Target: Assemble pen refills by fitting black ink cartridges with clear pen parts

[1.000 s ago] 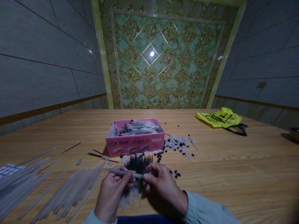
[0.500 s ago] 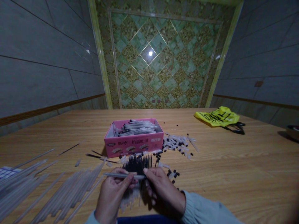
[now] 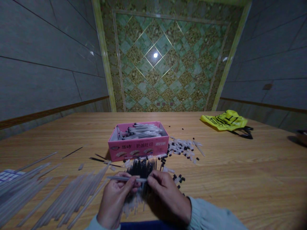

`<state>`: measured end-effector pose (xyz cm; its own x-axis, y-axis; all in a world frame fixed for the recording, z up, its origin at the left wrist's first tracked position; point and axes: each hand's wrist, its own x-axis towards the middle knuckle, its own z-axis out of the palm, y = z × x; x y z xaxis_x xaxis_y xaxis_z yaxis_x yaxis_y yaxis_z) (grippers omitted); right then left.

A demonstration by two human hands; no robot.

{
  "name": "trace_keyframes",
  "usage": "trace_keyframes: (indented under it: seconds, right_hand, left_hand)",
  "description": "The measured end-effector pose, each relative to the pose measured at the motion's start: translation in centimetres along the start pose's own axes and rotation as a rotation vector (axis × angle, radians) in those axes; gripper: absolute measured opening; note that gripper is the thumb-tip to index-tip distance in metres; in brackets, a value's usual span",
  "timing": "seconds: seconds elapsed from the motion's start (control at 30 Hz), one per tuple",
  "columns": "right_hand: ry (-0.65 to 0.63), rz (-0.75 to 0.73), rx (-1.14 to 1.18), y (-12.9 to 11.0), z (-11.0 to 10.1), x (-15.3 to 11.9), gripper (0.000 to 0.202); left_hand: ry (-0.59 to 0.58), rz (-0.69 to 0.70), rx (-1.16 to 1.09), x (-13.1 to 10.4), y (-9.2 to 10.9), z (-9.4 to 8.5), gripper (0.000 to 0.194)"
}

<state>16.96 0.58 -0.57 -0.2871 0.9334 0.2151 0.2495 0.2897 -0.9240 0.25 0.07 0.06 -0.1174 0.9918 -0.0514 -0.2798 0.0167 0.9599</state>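
in front of the pink box (image 3: pixel 139 149), the left hand (image 3: pixel 114 196) pinches a clear tube (image 3: pixel 117 178) between thumb and fingers, while the right hand (image 3: pixel 169 194) has its thumb and curled fingers narrowed on the tube's right end. a bundle of dark-tipped sticks (image 3: pixel 141 167) lies between hands and box. loose tubes (image 3: pixel 72 193) lie left of the box, small caps (image 3: pixel 181 147) right of it.

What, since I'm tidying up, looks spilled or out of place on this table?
The small pieces look spilled: black and white ones lie mixed and scattered right of the box, whereas the tubes at left lie roughly side by side.
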Motion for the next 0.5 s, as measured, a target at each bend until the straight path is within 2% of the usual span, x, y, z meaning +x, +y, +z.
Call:
trace_keyframes:
  seconds: [0.1, 0.2, 0.23, 0.37, 0.5]
  right_hand:
    - [0.071, -0.074, -0.051, -0.27, -0.12, -0.08, 0.028]
    - [-0.016, -0.022, -0.019, -0.47, -0.22, -0.19, 0.044]
    - [-0.022, -0.015, -0.015, -0.5, -0.25, -0.2, 0.044]
    - [0.086, -0.089, -0.051, -0.35, -0.19, -0.11, 0.026]
    - [-0.009, 0.029, 0.102, 0.05, 0.07, 0.04, 0.044]
  left_hand:
    - [0.014, -0.023, -0.025, 0.01, 0.06, 0.05, 0.034]
    - [0.011, -0.018, -0.012, -0.06, -0.01, 0.07, 0.033]
    - [0.012, -0.015, -0.009, -0.08, -0.04, 0.06, 0.033]
    - [0.051, -0.003, -0.023, -0.08, -0.14, 0.06, 0.033]
    - [0.012, -0.015, -0.006, 0.02, -0.19, 0.0, 0.032]
